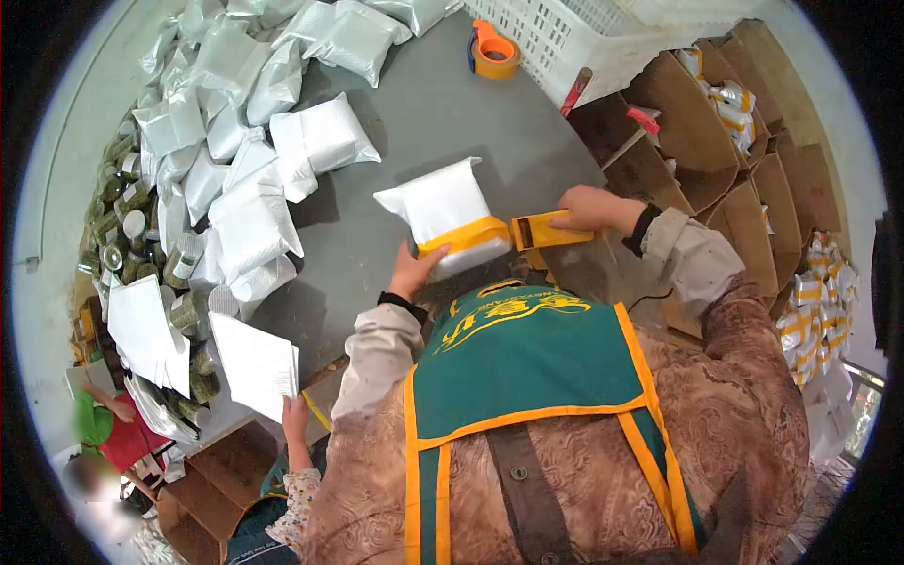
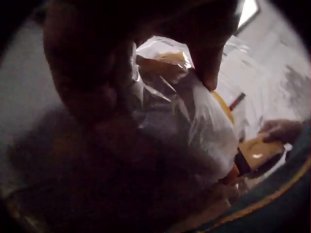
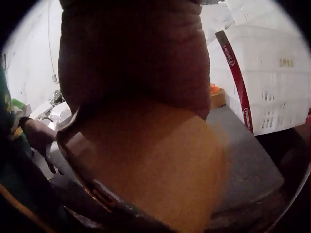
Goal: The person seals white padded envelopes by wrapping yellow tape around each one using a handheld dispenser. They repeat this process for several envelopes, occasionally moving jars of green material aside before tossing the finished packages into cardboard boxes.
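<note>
A white plastic-wrapped package stands tilted over the grey table, with a band of yellow tape across its lower part. My left hand grips its left lower side, the thumb lying on the tape band. In the left wrist view the clear, wrinkled wrap of the package shows past dark fingers. My right hand holds a yellow tape dispenser close beside the package's right end. Seen from the right wrist, the broad roll of tape fills the middle, below the hand.
White packages pile up at the left, beside jars. An orange tape dispenser lies near a white crate. A red-handled tool stands by the crate. Cardboard boxes line the right; another person's hand holds white sheets.
</note>
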`<state>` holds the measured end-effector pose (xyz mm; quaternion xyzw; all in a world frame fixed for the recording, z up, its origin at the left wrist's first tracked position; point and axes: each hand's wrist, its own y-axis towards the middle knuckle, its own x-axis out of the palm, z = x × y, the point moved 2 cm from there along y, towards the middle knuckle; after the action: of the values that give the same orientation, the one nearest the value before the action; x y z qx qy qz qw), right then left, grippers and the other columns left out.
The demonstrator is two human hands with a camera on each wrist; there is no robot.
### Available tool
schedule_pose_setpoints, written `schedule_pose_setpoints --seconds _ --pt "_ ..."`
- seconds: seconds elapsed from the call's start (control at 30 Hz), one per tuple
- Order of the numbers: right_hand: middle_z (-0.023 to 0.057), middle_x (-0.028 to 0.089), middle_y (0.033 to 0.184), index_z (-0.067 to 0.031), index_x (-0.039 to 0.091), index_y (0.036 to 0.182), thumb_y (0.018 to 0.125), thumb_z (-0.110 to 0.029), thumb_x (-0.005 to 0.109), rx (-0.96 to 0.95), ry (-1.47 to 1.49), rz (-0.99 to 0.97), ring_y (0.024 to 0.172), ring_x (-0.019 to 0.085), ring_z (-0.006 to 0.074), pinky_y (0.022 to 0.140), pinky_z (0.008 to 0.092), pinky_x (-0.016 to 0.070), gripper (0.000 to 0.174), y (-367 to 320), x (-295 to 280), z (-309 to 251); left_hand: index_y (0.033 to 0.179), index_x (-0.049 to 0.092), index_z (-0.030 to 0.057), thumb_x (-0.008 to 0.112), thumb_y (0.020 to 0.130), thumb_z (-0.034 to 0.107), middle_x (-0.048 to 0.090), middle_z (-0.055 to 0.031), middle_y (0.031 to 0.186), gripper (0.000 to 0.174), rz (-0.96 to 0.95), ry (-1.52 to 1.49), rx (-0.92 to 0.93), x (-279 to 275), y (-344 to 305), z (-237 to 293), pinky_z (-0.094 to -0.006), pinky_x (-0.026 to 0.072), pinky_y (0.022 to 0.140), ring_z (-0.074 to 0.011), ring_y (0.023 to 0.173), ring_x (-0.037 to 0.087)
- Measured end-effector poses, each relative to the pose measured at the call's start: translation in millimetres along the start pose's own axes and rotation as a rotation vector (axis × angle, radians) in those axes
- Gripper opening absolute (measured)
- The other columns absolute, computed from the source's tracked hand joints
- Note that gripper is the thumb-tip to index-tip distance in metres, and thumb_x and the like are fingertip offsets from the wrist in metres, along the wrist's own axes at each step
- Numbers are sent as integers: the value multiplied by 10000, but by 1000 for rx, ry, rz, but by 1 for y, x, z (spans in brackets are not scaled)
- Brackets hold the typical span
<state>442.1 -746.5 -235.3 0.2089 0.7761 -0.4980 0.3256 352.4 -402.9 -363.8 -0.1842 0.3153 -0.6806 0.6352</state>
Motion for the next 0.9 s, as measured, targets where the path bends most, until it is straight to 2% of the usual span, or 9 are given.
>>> schedule_pose_setpoints --seconds 0.03,0.07,0.17,0.27,0.37,0.43,0.53,0.73,0.9 --pt "224 653 829 39 672 861 790 -457 581 -6 7 1 783 633 375 709 434 501 510 -7 -10 -1 1290 443 6 754 729 434 525 -127 1212 771 -66 -122 -81 -5 -12 18 -368 453 820 -256 1073 520" --pt "223 650 820 38 670 884 790 -454 586 92 62 -55 784 632 371 704 432 498 508 -30 -38 -15 1250 497 22 757 727 427 567 -109 1154 711 -133 -242 -158 -9 -18 29 -368 493 734 -235 1005 558" --pt "229 647 809 34 670 886 792 -458 586 73 11 0 791 630 370 705 431 495 508 -46 -57 19 1185 536 12 752 739 414 625 -111 1055 638 -138 -294 -199 -17 -14 26 -341 517 660 -223 903 618" --pt "217 639 760 44 650 816 799 -440 594 -18 13 94 749 629 362 657 422 485 487 -54 -62 11 1158 562 29 723 780 375 658 -69 947 537 -289 -446 -116 -20 3 7 -301 498 552 -181 783 640" --pt "227 649 793 24 675 847 770 -452 605 -72 14 61 766 635 364 687 433 496 487 -26 -42 -9 1111 591 40 696 811 350 666 -31 884 444 -400 -621 -150 -18 4 -23 -266 461 483 -140 698 633" --pt "209 658 800 10 684 829 759 -426 608 -91 -81 3 768 642 350 681 431 505 448 -5 -27 -39 1088 599 51 675 824 376 660 -21 868 425 -416 -541 -97 -16 -2 -27 -246 423 460 -116 651 603" --pt "188 668 806 -14 696 811 756 -399 597 -146 -339 64 769 649 343 682 428 516 401 2 -18 -89 1071 598 57 634 855 393 649 -4 816 402 -397 -483 -96 -16 -13 -23 -224 397 431 -97 590 574" --pt "159 675 774 -52 707 776 775 -353 567 -86 -313 97 725 661 329 663 419 523 331 -17 1 -111 1046 612 22 701 811 355 647 -13 842 417 -415 -446 -104 -24 -14 -24 -226 358 424 -93 600 558" --pt "157 673 760 -46 702 761 782 -378 565 -81 -300 207 712 661 326 659 420 523 359 -12 30 -102 1042 605 25 683 822 365 631 -6 813 412 -472 -390 -91 -28 -1 -30 -204 330 405 -71 579 527"
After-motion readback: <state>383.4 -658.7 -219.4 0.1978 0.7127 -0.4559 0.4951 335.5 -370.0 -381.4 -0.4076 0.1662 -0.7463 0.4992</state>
